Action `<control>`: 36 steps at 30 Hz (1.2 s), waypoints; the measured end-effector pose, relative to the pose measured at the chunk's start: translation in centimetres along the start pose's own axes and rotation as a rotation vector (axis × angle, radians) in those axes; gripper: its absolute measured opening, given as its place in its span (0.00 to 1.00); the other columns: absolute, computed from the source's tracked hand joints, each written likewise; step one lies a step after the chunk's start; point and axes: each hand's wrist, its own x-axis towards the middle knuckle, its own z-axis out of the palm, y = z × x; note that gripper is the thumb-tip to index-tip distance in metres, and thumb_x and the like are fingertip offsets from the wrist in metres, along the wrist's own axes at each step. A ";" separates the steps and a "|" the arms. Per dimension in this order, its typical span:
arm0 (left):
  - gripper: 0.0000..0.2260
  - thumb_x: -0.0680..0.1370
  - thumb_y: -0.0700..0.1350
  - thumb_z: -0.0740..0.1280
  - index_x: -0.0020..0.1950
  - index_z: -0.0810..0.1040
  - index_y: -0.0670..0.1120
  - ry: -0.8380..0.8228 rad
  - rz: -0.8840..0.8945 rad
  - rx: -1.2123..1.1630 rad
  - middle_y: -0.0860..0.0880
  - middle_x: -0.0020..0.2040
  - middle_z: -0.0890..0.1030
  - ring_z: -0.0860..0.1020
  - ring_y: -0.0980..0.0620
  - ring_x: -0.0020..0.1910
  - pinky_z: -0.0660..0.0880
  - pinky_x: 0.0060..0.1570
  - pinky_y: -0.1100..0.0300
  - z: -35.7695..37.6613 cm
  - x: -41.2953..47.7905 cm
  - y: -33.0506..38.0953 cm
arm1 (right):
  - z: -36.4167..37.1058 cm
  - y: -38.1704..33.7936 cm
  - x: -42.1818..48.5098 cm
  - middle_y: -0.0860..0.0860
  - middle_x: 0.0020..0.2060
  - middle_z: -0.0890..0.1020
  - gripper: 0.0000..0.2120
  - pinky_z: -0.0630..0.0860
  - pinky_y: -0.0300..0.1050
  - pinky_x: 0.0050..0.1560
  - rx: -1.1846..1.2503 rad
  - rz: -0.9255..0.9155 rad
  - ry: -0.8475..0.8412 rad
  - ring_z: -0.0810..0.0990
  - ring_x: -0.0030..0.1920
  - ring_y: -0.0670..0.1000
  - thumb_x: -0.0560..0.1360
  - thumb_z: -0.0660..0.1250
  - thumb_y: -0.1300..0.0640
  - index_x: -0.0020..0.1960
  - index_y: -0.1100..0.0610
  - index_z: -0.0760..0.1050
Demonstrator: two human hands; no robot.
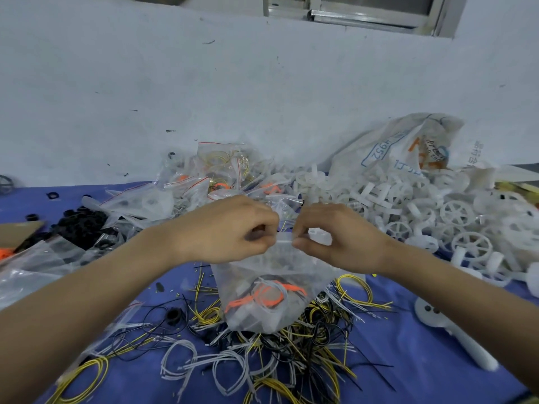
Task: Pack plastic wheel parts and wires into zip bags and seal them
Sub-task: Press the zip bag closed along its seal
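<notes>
Left hand (230,228): fingers curled, clamped on the top strip of the zip bag (271,266).
Right hand (341,237): thumb and forefinger pinched together on the same strip, just beside the left.
Zip bag: hangs from both hands over the blue surface (423,360); orange wire (262,295) and pale pieces sit at its bottom.
Loose wires (291,354): yellow, white and black, heaped on the surface under the bag.
White wheels (455,214): piled to the right, against a printed sack (402,147).
Filled bags (210,182): stacked behind the hands, near the wall.
Black rings (81,225): heaped to the left.
</notes>
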 end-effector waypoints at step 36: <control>0.14 0.76 0.53 0.65 0.36 0.72 0.45 0.099 -0.023 -0.012 0.54 0.31 0.72 0.70 0.56 0.31 0.70 0.35 0.55 -0.2 -3.2 -3.2 | -0.7 2.1 -1.7 0.52 0.32 0.78 0.10 0.68 0.38 0.39 0.068 0.034 0.063 0.73 0.34 0.47 0.74 0.69 0.62 0.36 0.64 0.75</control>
